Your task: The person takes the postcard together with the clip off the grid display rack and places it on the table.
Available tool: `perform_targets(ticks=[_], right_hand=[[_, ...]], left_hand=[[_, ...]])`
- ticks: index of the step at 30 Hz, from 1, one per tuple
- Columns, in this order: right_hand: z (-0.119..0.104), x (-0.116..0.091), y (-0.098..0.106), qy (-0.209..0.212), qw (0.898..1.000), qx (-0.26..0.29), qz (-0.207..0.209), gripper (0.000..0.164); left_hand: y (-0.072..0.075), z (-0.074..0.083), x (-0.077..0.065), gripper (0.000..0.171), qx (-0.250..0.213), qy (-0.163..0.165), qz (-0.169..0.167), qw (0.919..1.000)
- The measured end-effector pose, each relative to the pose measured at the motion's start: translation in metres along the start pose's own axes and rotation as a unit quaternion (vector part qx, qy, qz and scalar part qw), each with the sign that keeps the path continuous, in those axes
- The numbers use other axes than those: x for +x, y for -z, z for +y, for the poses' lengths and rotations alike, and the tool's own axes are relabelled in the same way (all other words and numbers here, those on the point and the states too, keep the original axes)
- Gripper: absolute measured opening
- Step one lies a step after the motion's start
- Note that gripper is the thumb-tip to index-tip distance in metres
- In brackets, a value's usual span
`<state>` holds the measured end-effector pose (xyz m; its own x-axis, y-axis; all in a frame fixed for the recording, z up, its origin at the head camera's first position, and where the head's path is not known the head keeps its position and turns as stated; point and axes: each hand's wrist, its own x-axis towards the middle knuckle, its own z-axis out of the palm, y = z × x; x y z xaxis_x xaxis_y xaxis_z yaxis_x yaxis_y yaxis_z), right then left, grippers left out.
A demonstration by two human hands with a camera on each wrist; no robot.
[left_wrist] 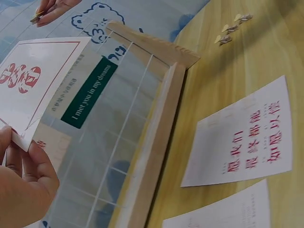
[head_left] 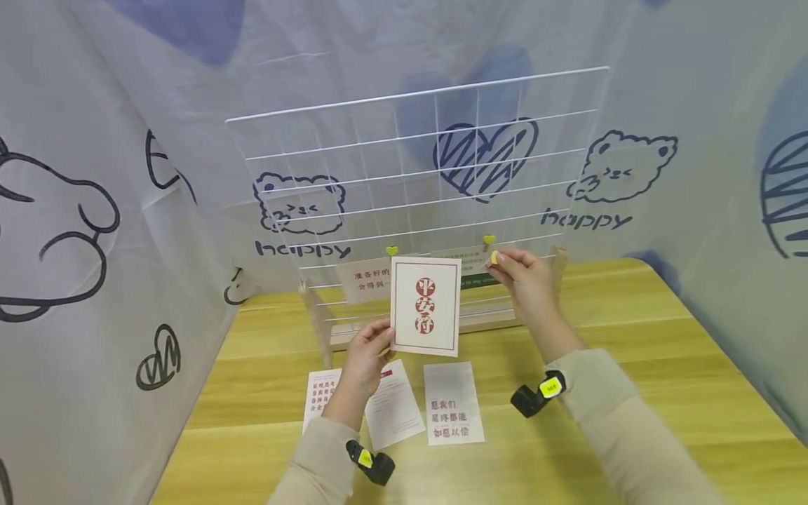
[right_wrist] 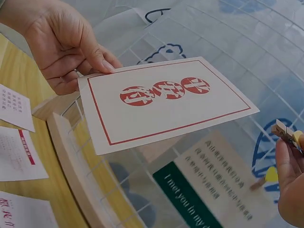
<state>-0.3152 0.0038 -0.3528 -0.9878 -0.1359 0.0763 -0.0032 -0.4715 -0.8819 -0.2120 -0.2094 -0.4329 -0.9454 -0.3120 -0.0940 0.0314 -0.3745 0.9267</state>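
Note:
A white card (head_left: pixel 425 306) with a red border and red round characters is held upright before the wire grid (head_left: pixel 353 158). My left hand (head_left: pixel 369 354) pinches its lower left corner between thumb and fingers. In the right wrist view the left hand (right_wrist: pixel 71 45) grips the card's short edge. Up and to the right, my right hand (head_left: pixel 527 277) pinches a small wooden clothespin (right_wrist: pixel 286 130) with a yellow decoration. Behind the card, two cards hang on the grid: a pinkish one (head_left: pixel 366 279) and one with a green band (right_wrist: pixel 185 194). Yellow-green heart clips (head_left: pixel 489 240) sit at their tops.
On the wooden table (head_left: pixel 517 449) lie several printed cards, including a white card (head_left: pixel 453 403) in front of the grid. Wooden feet (head_left: pixel 315 322) support the grid. Several heart clothespins (left_wrist: pixel 228 34) lie on the table to the right. A patterned curtain (head_left: pixel 663 105) hangs behind.

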Motion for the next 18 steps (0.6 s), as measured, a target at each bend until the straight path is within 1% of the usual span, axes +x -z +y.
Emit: perform_targets(ticks=[5,10,12,15,18], right_hand=[[0.015,-0.008,0.018,-0.015,1.000,0.025,0.006,0.015],[0.026,-0.020,0.034,-0.031,0.998,0.048,0.007,0.018],[0.029,-0.024,0.039,-0.030,0.998,0.059,0.007,0.017],[0.033,-0.028,0.049,-0.023,0.997,0.075,0.011,0.014],[0.043,-0.029,0.064,0.000,0.997,0.071,0.003,0.008]], left_hand=[[0.000,-0.017,-0.004,0.018,0.004,0.015,-0.007,0.9999],[-0.001,-0.032,-0.009,0.009,0.013,0.038,0.000,0.9992],[-0.001,-0.038,-0.010,0.008,0.019,0.047,0.006,0.9987],[-0.001,-0.049,-0.012,0.014,0.021,0.060,0.014,0.9979],[-0.002,-0.060,-0.014,0.018,0.023,0.070,0.015,0.9972]])
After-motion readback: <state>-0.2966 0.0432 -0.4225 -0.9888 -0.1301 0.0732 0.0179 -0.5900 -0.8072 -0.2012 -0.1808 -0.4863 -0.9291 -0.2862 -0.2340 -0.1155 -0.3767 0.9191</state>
